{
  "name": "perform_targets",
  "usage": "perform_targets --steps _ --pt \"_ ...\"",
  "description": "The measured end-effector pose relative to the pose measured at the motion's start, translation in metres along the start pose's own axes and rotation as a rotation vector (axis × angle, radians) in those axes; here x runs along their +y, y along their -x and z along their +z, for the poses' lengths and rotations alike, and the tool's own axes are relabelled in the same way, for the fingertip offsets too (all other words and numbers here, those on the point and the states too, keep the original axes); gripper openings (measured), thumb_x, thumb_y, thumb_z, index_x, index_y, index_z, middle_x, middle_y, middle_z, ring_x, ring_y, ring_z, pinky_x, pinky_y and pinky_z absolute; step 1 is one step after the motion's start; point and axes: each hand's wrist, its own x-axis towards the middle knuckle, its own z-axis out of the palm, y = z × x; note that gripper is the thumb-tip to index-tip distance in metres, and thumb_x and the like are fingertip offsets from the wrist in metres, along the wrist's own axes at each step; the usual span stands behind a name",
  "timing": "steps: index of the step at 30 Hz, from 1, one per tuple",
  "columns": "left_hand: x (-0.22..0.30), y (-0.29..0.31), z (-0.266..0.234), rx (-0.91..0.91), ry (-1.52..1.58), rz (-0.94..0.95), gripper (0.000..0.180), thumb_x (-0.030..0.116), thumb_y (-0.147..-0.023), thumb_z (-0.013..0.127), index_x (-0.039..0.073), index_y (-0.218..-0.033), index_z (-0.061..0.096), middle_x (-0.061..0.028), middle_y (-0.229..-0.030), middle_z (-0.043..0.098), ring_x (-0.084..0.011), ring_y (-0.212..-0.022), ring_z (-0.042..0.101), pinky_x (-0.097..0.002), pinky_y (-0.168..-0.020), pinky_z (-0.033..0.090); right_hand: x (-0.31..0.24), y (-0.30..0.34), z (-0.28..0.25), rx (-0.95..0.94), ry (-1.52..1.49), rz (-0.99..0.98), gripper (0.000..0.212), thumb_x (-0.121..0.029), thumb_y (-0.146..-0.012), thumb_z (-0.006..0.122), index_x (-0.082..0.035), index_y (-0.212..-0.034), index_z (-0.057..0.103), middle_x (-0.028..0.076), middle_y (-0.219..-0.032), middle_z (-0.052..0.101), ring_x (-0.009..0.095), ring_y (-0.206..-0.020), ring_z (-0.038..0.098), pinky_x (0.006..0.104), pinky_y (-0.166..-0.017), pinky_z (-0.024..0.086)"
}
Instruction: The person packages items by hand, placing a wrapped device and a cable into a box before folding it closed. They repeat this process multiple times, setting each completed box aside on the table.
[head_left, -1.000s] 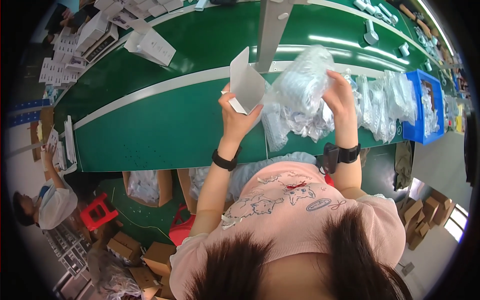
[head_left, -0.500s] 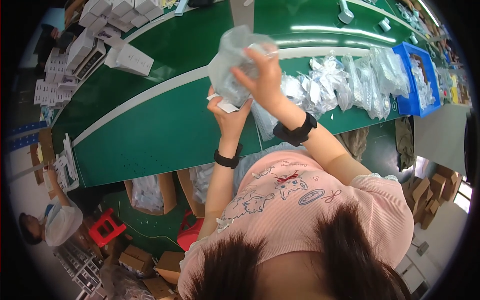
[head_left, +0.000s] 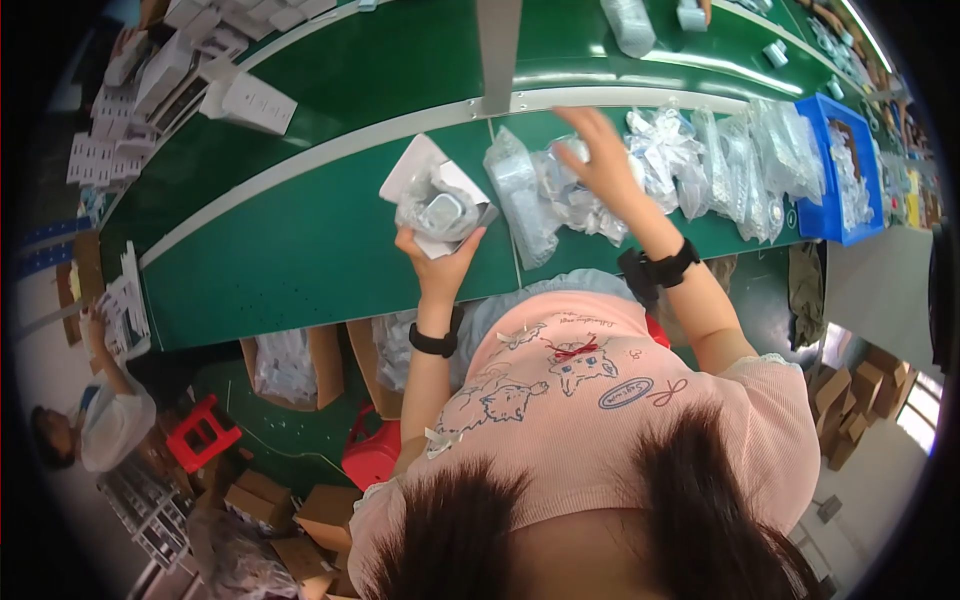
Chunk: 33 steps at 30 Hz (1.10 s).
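My left hand [head_left: 440, 268] grips a white carton [head_left: 412, 172] from its near side, with the flaps standing open. Inside the carton's mouth sits a grey-white device [head_left: 442, 213] in clear bubble wrap. Off to the right, my right hand [head_left: 608, 168] is open and holds nothing, its fingers stretched out above small clear packets [head_left: 590, 212]. Between the two hands a long bubble-wrap parcel [head_left: 522, 200] lies on the green table [head_left: 300, 255]. Whether my right fingers touch any packet, I cannot tell.
More clear bags [head_left: 740, 160] line the table's right part up to a blue bin [head_left: 806, 150]. A metal post [head_left: 498, 50] rises beyond the carton. White cartons [head_left: 250, 100] are piled at far left. A wrapped item [head_left: 630, 28] lies on the green surface beyond. Another person [head_left: 120, 425] is at left.
The bubble-wrapped device, earlier held up over the carton by my right hand, now sits in the carton's mouth. My right hand has let go and moved right, over the packets.
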Motion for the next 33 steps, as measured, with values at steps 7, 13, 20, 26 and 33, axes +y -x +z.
perform_targets --steps 7,13,20,26,33 --pt "0.022 -0.014 -0.009 0.119 0.191 0.135 0.083 0.013 -0.058 0.08 0.001 -0.117 0.023 -0.0218 -0.124 0.033 -0.0317 -0.11 0.043 -0.0411 -0.09 0.038 0.08 0.047 -0.004 -0.329 0.663 0.497 0.046 -0.014 -0.065 0.067 -0.002 -0.108 0.054 0.022 -0.094 0.054 0.034 -0.087 0.054 0.0412 -0.073 0.045" --pt "0.021 -0.018 -0.029 -0.005 0.009 0.246 0.059 0.014 -0.063 0.076 0.004 -0.112 0.046 -0.0227 -0.123 0.037 -0.0347 -0.109 0.045 -0.0406 -0.087 0.039 0.056 0.028 -0.023 -0.154 0.466 0.261 0.026 -0.005 -0.065 0.062 -0.001 -0.091 0.061 0.019 -0.084 0.058 0.034 -0.078 0.057 0.0385 -0.068 0.045" --pt "0.021 -0.015 -0.031 0.033 0.09 0.097 0.043 0.01 -0.063 0.074 0.005 -0.101 0.054 -0.0228 -0.12 0.041 -0.0347 -0.104 0.048 -0.037 -0.085 0.04 0.014 -0.016 -0.03 -0.327 0.361 0.064 0.022 0.001 -0.066 0.06 -0.001 -0.088 0.061 0.016 -0.081 0.058 0.033 -0.077 0.057 0.037 -0.068 0.045" --pt "0.026 -0.017 -0.032 0.069 0.183 0.071 0.039 0.007 -0.063 0.073 0.004 -0.098 0.055 -0.0222 -0.121 0.041 -0.0318 -0.103 0.049 -0.035 -0.083 0.042 0.006 -0.024 0.001 -0.252 0.212 -0.081 0.029 -0.001 -0.068 0.06 -0.004 -0.097 0.058 0.014 -0.09 0.054 0.031 -0.088 0.053 0.0355 -0.073 0.044" --pt "0.023 -0.017 -0.035 0.048 0.189 0.089 0.04 0.006 -0.063 0.073 0.003 -0.098 0.054 -0.0225 -0.121 0.041 -0.0298 -0.103 0.049 -0.0344 -0.082 0.043 -0.059 -0.044 0.034 -0.293 -0.251 -0.403 0.031 0.0 -0.069 0.057 -0.006 -0.1 0.056 0.01 -0.099 0.048 0.028 -0.09 0.05 0.0346 -0.075 0.044"
